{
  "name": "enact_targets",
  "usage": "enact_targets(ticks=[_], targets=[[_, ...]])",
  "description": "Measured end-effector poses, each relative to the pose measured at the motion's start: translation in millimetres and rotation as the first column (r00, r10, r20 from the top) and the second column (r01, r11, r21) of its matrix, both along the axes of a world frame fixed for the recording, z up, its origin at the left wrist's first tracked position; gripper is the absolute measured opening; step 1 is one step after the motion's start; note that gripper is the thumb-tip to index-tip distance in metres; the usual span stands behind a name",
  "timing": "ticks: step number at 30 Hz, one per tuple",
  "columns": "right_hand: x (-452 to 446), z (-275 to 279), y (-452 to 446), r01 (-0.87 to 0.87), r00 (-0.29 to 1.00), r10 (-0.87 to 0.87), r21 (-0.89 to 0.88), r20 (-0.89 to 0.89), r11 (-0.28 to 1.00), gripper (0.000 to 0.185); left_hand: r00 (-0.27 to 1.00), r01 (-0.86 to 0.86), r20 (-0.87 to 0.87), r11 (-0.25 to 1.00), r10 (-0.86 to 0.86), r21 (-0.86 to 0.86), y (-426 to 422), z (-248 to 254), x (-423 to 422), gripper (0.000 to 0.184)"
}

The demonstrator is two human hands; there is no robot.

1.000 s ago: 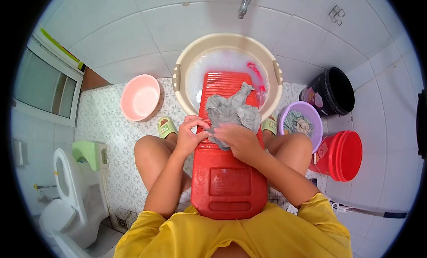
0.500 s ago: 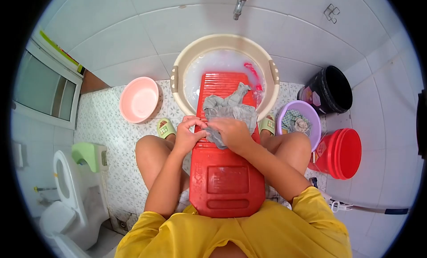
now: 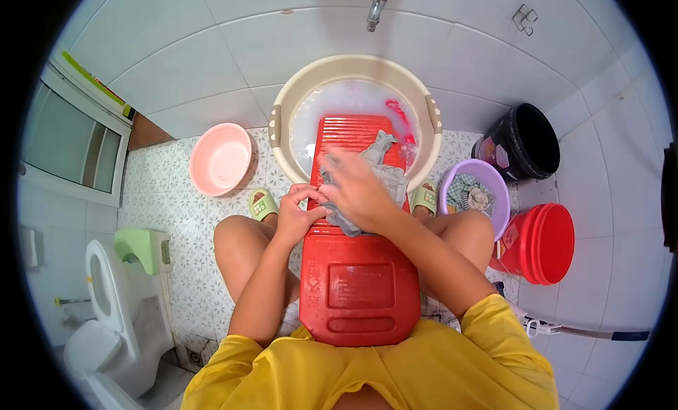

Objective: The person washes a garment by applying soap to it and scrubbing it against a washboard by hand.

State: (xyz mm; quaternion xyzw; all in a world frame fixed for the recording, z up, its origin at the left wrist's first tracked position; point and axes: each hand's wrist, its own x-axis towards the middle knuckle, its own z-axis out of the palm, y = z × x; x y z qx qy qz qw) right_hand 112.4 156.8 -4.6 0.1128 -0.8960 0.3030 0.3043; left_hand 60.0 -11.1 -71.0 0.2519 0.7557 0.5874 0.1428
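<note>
A wet grey cloth (image 3: 385,173) lies bunched on the ridged upper part of a red washboard (image 3: 360,290). The board's top end rests in a cream tub (image 3: 288,85) of cloudy water. My left hand (image 3: 298,216) pinches the cloth's near left edge at the board's left side. Above the cloth, my right hand (image 3: 357,191) is slightly blurred, its fingers apart and raised, covering part of the cloth. Whether its palm touches the cloth is unclear. A pink-red item (image 3: 397,112) floats in the water at the tub's right.
A pink basin (image 3: 221,159) sits left of the tub. At the right are a purple basin (image 3: 503,211) holding cloths, a black bucket (image 3: 494,152) and a red bucket (image 3: 519,247). A tap (image 3: 376,7) is above the tub; a toilet (image 3: 141,325) stands at lower left.
My right hand has lifted its fingers off the cloth and spread them, moving slightly up and left. My left hand keeps its pinch. The view has shifted slightly.
</note>
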Motion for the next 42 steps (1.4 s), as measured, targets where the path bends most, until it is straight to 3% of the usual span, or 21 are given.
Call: enact_targets(ticks=[1, 3, 7, 9, 13, 15, 16, 17, 18, 19, 21, 23, 24, 25, 26, 31, 33, 34, 37, 39, 42], targets=[[3.2, -8.6, -0.7, 0.002, 1.0, -0.002, -0.003, -0.001, 1.0, 0.027, 1.0, -0.014, 0.008, 1.0, 0.014, 0.004, 0.0, -0.7, -0.2, 0.024], [16.1, -19.2, -4.4, -0.226, 0.844, 0.137, 0.113, 0.518, 0.967, 0.039, 1.0, -0.021, 0.015, 1.0, 0.021, 0.008, 0.8, 0.5, -1.7, 0.023], [40.9, -20.9, 3.9, -0.192, 0.883, 0.158, 0.034, 0.441, 0.981, 0.042, 1.0, 0.003, -0.023, 1.0, -0.003, -0.007, 0.7, 0.0, 0.1, 0.022], [47.4, -24.7, 7.1, -0.164, 0.951, 0.121, 0.132, 0.286, 0.978, 0.044, 0.999, 0.023, -0.027, 1.0, -0.023, -0.014, 1.1, 1.0, -0.1, 0.023], [59.7, -23.4, 17.4, -0.156, 0.944, 0.119, 0.1, 0.307, 0.983, 0.044, 0.998, 0.055, -0.042, 0.998, -0.054, 0.012, -2.1, 14.5, -0.7, 0.02], [63.4, -35.6, 25.9, -0.01, 0.957, 0.014, -0.015, 0.291, 1.0, 0.034, 0.995, 0.081, -0.058, 0.996, -0.079, 0.036, 1.5, 28.0, -3.3, 0.019], [63.5, -33.8, 28.3, -0.007, 0.956, 0.011, -0.014, 0.293, 1.0, 0.034, 0.997, 0.061, 0.041, 0.996, -0.064, 0.062, 7.1, 34.9, -6.1, 0.02], [60.9, -30.2, 31.3, 0.149, 0.92, -0.032, -0.273, 0.391, 0.951, 0.028, 0.989, 0.038, 0.138, 0.996, -0.05, 0.085, 13.6, 41.7, -8.8, 0.021], [57.3, -26.2, 34.9, 0.315, 0.871, -0.043, -0.489, 0.489, 0.813, 0.023, 0.997, 0.062, 0.048, 0.997, -0.064, 0.04, 26.0, 48.8, -9.0, 0.023], [52.8, -22.5, 40.7, 0.317, 0.872, -0.048, -0.487, 0.487, 0.814, 0.023, 0.997, 0.066, 0.045, 0.997, -0.068, 0.044, 38.1, 50.0, -9.1, 0.023], [42.8, -11.7, 53.2, 0.379, 0.885, 0.087, -0.817, 0.457, 0.435, 0.036, 0.948, 0.15, -0.272, 0.986, -0.166, -0.077, 55.8, 49.9, -9.5, 0.026], [35.2, 0.3, 48.1, 0.438, 0.865, 0.022, -0.775, 0.502, 0.456, 0.027, 0.939, 0.186, -0.27, 0.974, -0.215, -0.129, 57.9, 39.5, -8.5, 0.026], [32.1, -10.1, 45.6, 0.259, 0.947, -0.118, -0.487, 0.3, 0.834, 0.028, 0.952, 0.141, -0.255, 0.981, -0.17, -0.131, 57.7, 31.9, -7.1, 0.026], [28.9, -22.8, 40.9, 0.127, 0.991, -0.126, -0.023, 0.05, 0.992, 0.031, 0.963, 0.096, -0.237, 0.986, -0.126, -0.135, 57.8, 27.9, -6.2, 0.026], [35.2, -39.7, 23.6, 0.166, 0.933, -0.236, 0.256, 0.272, 0.952, 0.039, 0.97, 0.087, -0.22, 0.993, -0.102, -0.081, 57.6, 25.4, -6.0, 0.027], [-9.4, -43.7, 49.4, 0.236, 0.836, -0.368, 0.339, 0.406, 0.911, 0.046, 0.963, 0.078, -0.244, 0.986, -0.114, -0.151, 55.6, 22.1, -8.6, 0.028], [-25.7, -47.2, 63.1, 0.221, 0.687, -0.323, 0.237, 0.651, 0.946, 0.044, 0.965, 0.065, -0.242, 0.988, -0.097, -0.138, 57.4, 23.0, -7.3, 0.028], [-20.1, -46.6, 61.2, 0.229, 0.685, -0.331, 0.24, 0.649, 0.944, 0.044, 0.964, 0.072, -0.244, 0.988, -0.103, -0.135, 58.0, 21.5, -7.7, 0.028], [16.3, -39.0, 33.7, 0.126, 0.783, -0.159, 0.098, 0.602, 0.987, 0.045, 0.98, 0.069, -0.18, 0.995, -0.081, -0.072, 60.2, 16.7, -11.3, 0.028], [40.0, -34.5, 9.4, 0.222, 0.945, -0.278, 0.284, 0.174, 0.933, 0.038, 0.978, 0.104, -0.173, 0.992, -0.114, -0.065, 57.9, 16.6, -11.2, 0.028], [36.0, -32.4, 6.4, 0.25, 0.946, -0.302, 0.324, 0.122, 0.913, 0.026, 0.969, 0.114, -0.21, 0.989, -0.131, -0.095, 57.9, 17.2, -10.7, 0.03]])
